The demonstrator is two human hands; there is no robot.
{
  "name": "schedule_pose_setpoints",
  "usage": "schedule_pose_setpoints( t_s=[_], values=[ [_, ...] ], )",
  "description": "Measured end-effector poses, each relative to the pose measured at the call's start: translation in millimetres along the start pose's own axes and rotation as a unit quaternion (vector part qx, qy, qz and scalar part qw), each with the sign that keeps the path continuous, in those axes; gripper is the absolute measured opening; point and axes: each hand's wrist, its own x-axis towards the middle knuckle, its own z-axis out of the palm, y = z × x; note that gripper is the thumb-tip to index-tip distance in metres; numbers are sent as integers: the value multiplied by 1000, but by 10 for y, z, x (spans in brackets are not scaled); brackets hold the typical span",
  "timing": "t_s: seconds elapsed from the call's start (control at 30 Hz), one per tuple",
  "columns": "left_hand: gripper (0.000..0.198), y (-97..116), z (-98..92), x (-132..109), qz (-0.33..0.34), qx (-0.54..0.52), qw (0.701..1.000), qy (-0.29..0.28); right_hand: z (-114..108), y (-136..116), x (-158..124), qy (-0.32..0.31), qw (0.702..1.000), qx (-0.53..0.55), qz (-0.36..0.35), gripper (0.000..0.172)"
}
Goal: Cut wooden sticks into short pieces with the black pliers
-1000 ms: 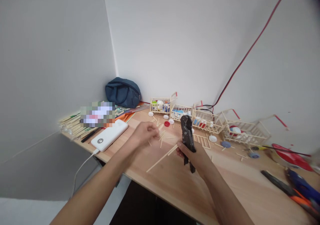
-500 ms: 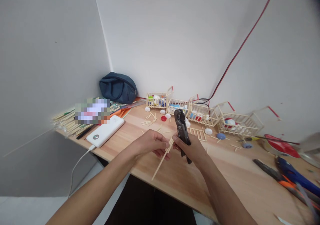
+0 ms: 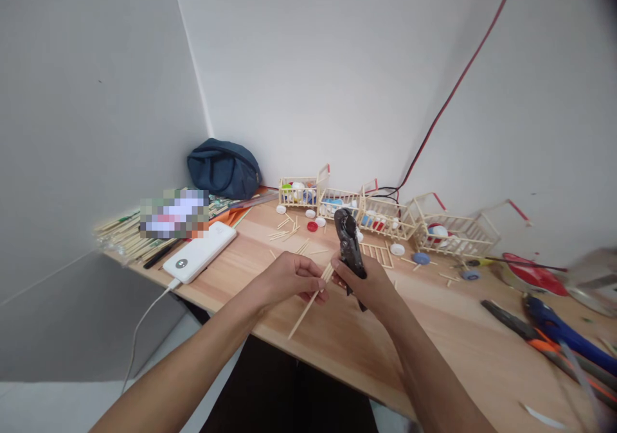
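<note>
My left hand (image 3: 295,280) pinches thin bamboo sticks (image 3: 303,319) between thumb and fingers. One long stick slants down toward the table's front edge, with shorter pieces beside it. Close by, my right hand (image 3: 369,280) is wrapped round black pliers (image 3: 349,243), their head pointing up and handle ends showing below. The thumb and fingertips of that hand also touch the sticks' upper ends. Just beyond both hands, short cut stick pieces (image 3: 285,229) and a ladder-like stick panel (image 3: 378,254) lie on the wooden table (image 3: 270,279).
Small stick-built carts (image 3: 297,193) holding coloured caps line the wall. A white power bank (image 3: 200,252), bundled sticks (image 3: 125,240) and a blue pouch (image 3: 224,168) are at left. At right lie orange-and-grey pliers (image 3: 513,324), a blue-handled tool (image 3: 563,330) and a red-and-white object (image 3: 533,274).
The view has shifted slightly, moving the scene a little to the left. My left fingers have closed in nearer to the sticks; the pliers stay in my right hand.
</note>
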Motion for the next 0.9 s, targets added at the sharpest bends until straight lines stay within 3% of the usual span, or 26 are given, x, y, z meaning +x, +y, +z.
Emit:
schedule_pose_setpoints(
  t_s=[0.2,0.37,0.67,0.9],
  values=[
    [29,-70,67,2,-6,-73,996,53,-1,-37,-22,6,999,44,7,26],
    [30,-56,66,-16,-2,-121,991,49,-26,-61,-64,27,993,113,5,34],
    [26,-35,61,-17,-13,-158,987,38,-18,-74,-72,63,996,-25,-61,26],
    [24,-78,82,13,-16,-177,983,36,-8,-98,-85,94,992,-51,-74,21]
  ],
)
